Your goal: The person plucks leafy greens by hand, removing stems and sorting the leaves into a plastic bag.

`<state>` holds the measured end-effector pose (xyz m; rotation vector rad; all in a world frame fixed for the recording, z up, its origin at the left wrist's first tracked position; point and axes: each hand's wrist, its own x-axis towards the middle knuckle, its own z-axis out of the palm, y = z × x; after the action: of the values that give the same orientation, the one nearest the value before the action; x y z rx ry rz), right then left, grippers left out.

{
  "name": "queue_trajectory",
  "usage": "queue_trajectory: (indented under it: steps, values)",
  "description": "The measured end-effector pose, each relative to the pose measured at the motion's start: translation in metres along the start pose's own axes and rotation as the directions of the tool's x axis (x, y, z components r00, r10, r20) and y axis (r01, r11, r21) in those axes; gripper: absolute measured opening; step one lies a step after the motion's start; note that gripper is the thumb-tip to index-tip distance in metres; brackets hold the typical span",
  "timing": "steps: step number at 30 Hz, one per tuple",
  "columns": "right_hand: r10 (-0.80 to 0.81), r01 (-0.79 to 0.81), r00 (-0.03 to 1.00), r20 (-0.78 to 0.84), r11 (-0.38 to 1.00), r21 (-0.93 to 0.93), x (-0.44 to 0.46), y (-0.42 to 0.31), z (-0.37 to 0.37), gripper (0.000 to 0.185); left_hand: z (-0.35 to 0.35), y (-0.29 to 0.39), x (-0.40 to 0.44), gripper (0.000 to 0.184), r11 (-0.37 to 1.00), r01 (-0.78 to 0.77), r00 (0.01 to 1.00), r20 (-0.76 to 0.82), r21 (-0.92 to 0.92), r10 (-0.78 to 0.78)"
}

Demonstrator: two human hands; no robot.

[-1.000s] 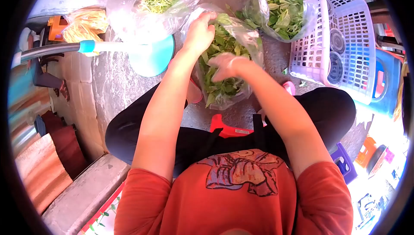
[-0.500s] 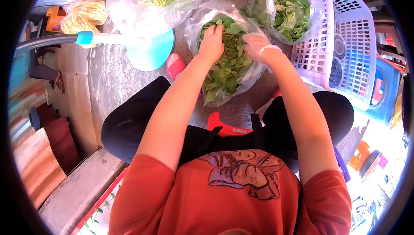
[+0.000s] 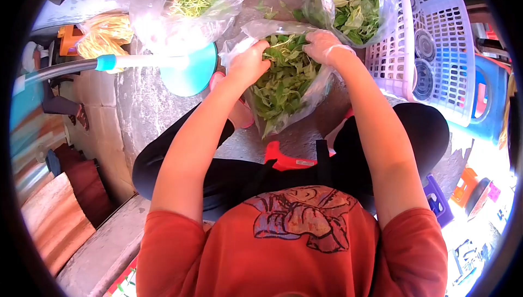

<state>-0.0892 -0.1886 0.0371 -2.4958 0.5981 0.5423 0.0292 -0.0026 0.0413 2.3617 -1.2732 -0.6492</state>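
Observation:
A clear plastic bag (image 3: 310, 113) full of green leafy stems (image 3: 283, 82) stands between my feet, its mouth facing up. My left hand (image 3: 250, 64), bare, is closed around the bag's left rim, with its fingertips at the leaves. Over on the far right rim is my right hand (image 3: 322, 46), in a thin see-through glove. Its fingers are curled in on the bag's edge beside the leaves. The fingertips of both hands are partly hidden.
Another bag of leaves (image 3: 357, 11) lies beyond my right hand, next to a white slatted basket (image 3: 406, 74). A bag of pale stems (image 3: 193, 0) is at the far left, near a turquoise disc (image 3: 190, 71) on a pole. Several loose leaves (image 3: 267, 11) lie on the floor.
My left hand has moved left and down from above the leaves to the bag's rim. My right hand has shifted slightly up onto the right edge. The bag's mouth is spread differently.

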Motion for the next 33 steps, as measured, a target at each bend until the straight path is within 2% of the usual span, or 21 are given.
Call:
queue_trajectory:
  steps: [2,5,6,10,13,14,17,18,21,22,24,25,26,27,29,30,33]
  values:
    - [0.03,-0.03,0.999,-0.013,0.999,0.03,-0.004,-0.001,-0.004,0.036,-0.017,0.014,-0.016,0.031,0.99,-0.138,0.98,-0.142,0.031,0.141]
    - [0.06,-0.058,0.998,-0.037,0.997,0.056,-0.012,-0.004,-0.011,0.036,-0.014,0.019,-0.042,0.035,0.953,-0.249,0.925,-0.248,0.172,0.287]
    - [0.058,-0.056,0.998,-0.035,0.997,0.059,-0.014,-0.005,-0.014,0.035,-0.006,0.011,-0.048,0.041,0.925,-0.265,0.934,-0.165,0.271,0.316]
    - [-0.017,0.017,1.0,-0.008,1.0,-0.019,-0.027,-0.004,-0.024,0.035,0.035,0.0,-0.081,0.054,0.834,-0.34,0.939,0.107,0.434,0.327]
    - [-0.105,0.12,0.987,0.118,0.984,-0.131,-0.04,-0.009,-0.046,0.039,0.048,0.003,-0.08,0.053,0.941,-0.182,0.982,-0.004,0.287,0.191]
    - [-0.149,0.153,0.988,0.052,0.982,-0.107,-0.053,-0.014,-0.057,0.04,0.045,0.01,-0.075,0.046,0.951,-0.166,0.971,-0.124,0.261,0.204]
    - [-0.255,0.248,0.961,-0.112,0.966,-0.067,-0.084,-0.021,-0.085,0.04,0.034,0.028,-0.055,0.033,0.991,-0.077,0.973,-0.208,0.113,0.099]
    - [-0.233,0.23,0.965,-0.118,0.972,-0.035,-0.087,-0.023,-0.091,0.039,0.04,0.026,-0.049,0.019,0.972,-0.167,0.911,-0.352,0.163,0.216]
    - [-0.342,0.329,0.899,-0.272,0.94,-0.093,-0.096,-0.025,-0.1,0.037,0.05,0.038,-0.042,0.012,0.94,-0.21,0.926,-0.252,0.269,0.279]
    - [-0.352,0.347,0.892,-0.285,0.935,-0.069,-0.097,-0.025,-0.095,0.036,0.054,0.038,-0.041,0.008,0.904,-0.231,0.924,-0.21,0.359,0.319]
    - [-0.375,0.387,0.874,-0.31,0.922,-0.025,-0.094,-0.026,-0.086,0.034,0.073,0.023,-0.035,0.007,0.888,-0.108,0.941,-0.241,0.447,0.236]
    - [-0.368,0.379,0.896,-0.249,0.925,-0.003,-0.093,-0.026,-0.086,0.033,0.073,0.025,-0.034,0.007,0.872,-0.045,0.946,-0.261,0.487,0.195]
    - [-0.361,0.371,0.914,-0.185,0.929,0.019,-0.093,-0.026,-0.085,0.033,0.072,0.024,-0.033,0.006,0.915,0.03,0.967,-0.242,0.402,0.075]
    - [-0.354,0.361,0.927,-0.121,0.932,0.041,-0.092,-0.026,-0.084,0.033,0.068,0.022,-0.032,0.006,0.936,0.047,0.974,-0.222,0.35,0.034]
    - [-0.338,0.347,0.929,-0.151,0.937,0.038,-0.089,-0.021,-0.08,0.033,0.05,0.026,-0.029,0.007,0.965,0.088,0.983,-0.181,0.249,-0.043]
    - [-0.335,0.345,0.926,-0.176,0.938,0.034,-0.087,-0.019,-0.078,0.033,0.042,0.03,-0.032,0.009,0.97,0.057,0.966,-0.26,0.237,0.007]
    - [-0.339,0.365,0.905,-0.255,0.929,0.058,-0.079,-0.017,-0.076,0.031,0.009,0.042,-0.042,0.009,0.98,-0.031,0.954,-0.297,-0.195,-0.029]
